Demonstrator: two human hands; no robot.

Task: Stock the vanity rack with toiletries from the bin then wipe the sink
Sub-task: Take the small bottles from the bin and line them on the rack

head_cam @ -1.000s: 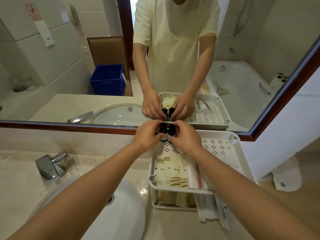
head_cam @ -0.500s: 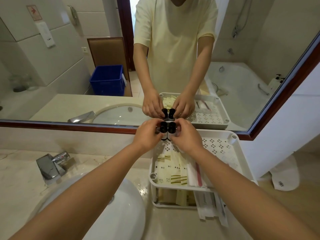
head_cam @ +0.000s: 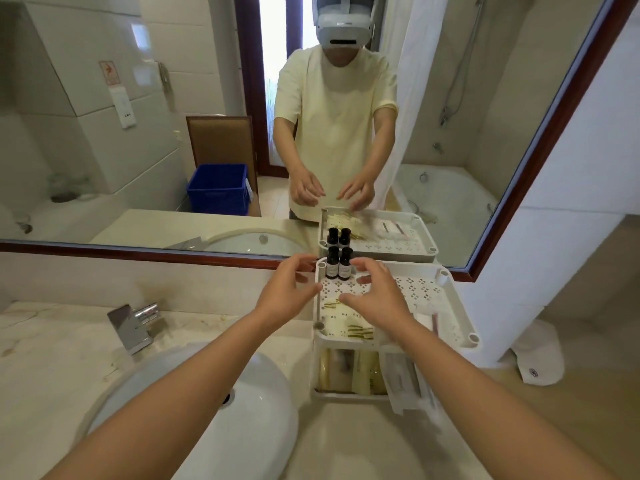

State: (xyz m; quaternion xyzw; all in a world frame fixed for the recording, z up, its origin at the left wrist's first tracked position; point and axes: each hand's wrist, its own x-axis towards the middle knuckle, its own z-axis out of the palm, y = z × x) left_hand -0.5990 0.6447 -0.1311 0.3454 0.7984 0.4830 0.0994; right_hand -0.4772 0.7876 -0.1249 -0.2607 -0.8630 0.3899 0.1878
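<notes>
Along the left of the counter (head_cam: 52, 358) a chrome faucet (head_cam: 133, 325) is standing at the back edge, its spout reaching over the white sink (head_cam: 242, 427), which is sitting in the counter's front half. Above, the mirror (head_cam: 104, 133) is reflecting a blue bin (head_cam: 218, 188) standing on the floor behind the person. The left hand (head_cam: 285, 296) is hovering at the back left corner of the rack (head_cam: 446, 299), fingers spread and gently curved, holding nothing. Two small bottles (head_cam: 338, 266) with black caps are standing upright, side by side and touching, in the back left corner of the rack's top tray, close against the mirror. The right hand (head_cam: 379, 299) is hovering over the tray just beside the bottles, fingers likewise spread and loosely curved, gripping nothing; its fingertips are sitting very near the right-hand bottle and contact cannot be confirmed. Flat cream packets (head_cam: 356, 329) with dark stripes are lying along the tray's front left portion, partly under the right wrist. Further packets (head_cam: 349, 372) are standing in the lower tier, with slim wrapped items projecting past its front edge. Beyond the rack's right edge a white fabric item (head_cam: 536, 362) bearing a small emblem is lying against the wall
</notes>
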